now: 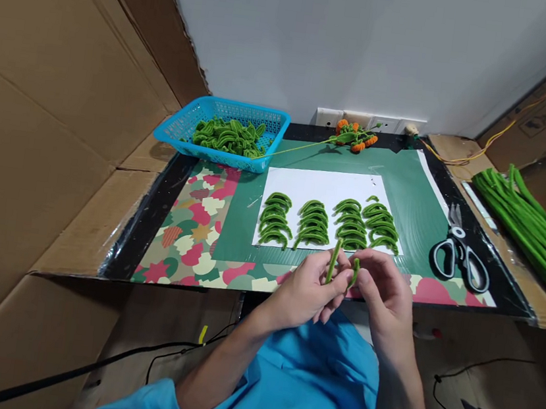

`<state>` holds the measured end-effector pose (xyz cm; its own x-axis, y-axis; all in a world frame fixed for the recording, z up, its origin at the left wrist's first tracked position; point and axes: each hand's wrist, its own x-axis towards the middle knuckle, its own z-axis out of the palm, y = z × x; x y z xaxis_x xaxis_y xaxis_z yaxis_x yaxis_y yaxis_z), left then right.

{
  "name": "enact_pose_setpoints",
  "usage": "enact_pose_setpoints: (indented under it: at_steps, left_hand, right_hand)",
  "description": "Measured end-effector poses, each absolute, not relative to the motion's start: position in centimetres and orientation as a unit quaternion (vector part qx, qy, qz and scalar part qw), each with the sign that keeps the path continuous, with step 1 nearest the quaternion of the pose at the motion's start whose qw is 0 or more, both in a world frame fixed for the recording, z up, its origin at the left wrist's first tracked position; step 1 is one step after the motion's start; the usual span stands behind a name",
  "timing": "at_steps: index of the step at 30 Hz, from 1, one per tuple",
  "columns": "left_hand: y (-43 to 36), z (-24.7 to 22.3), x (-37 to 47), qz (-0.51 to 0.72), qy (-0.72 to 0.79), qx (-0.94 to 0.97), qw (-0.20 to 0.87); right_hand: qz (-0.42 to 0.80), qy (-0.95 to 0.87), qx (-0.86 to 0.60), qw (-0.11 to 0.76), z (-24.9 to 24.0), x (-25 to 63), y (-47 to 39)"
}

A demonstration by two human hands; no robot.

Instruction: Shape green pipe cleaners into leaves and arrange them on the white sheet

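Both hands meet above the table's front edge. My left hand (310, 289) is closed around a green pipe cleaner (334, 260), with one end sticking up past the fingers. Against its other part, a short bent green piece (355, 271), my right hand (386, 295) pinches with thumb and forefinger. Whether the two green parts are one stem is hidden by the fingers. Just beyond the hands, a white sheet of paper (322, 184) bears several columns of curved green pipe cleaner pieces (314, 223). A lone small curved piece (373, 197) lies above the rightmost column.
A blue plastic basket (172, 131) of looped green pieces (229, 136) stands back left. Orange pipe cleaner flowers (356, 135) lie by the wall sockets (385, 123). Scissors (458, 254) rest at right, beside a bundle of long green pipe cleaners (532, 226). Cardboard (56, 105) walls the left side.
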<state>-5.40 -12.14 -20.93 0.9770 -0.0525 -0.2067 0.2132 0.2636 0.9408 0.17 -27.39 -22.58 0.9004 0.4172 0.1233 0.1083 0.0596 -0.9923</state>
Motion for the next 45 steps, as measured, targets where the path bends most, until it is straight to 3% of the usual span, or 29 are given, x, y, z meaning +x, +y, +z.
enact_pose_setpoints:
  at_steps: [5,19,27,40,45]
  left_hand:
    - [-12.3,-21.1,-5.4,-0.055,0.072,0.623,0.777]
    - [-12.5,-21.2,-5.3,-0.045,0.072,0.731,0.677]
    - [-12.5,-21.6,-5.4,-0.057,0.089,0.704,0.702]
    - [-12.0,-21.7,-5.0,-0.055,0.100,0.624,0.773]
    - [-11.7,-21.1,-5.3,-0.088,0.073,0.631,0.767]
  right_hand:
    - [0.054,-0.186,-0.708,0.679,-22.6,-0.1,-27.3]
    - [-0.103,-0.240,-0.818,0.513,-23.3,-0.6,-27.4]
    - [-0.018,-0.226,-0.780,0.583,-23.2,-0.3,-27.9]
    - [-0.006,-0.168,-0.746,0.644,-23.5,0.2,-28.4]
    - [-0.022,-0.249,-0.753,0.609,-23.4,1.0,-28.7]
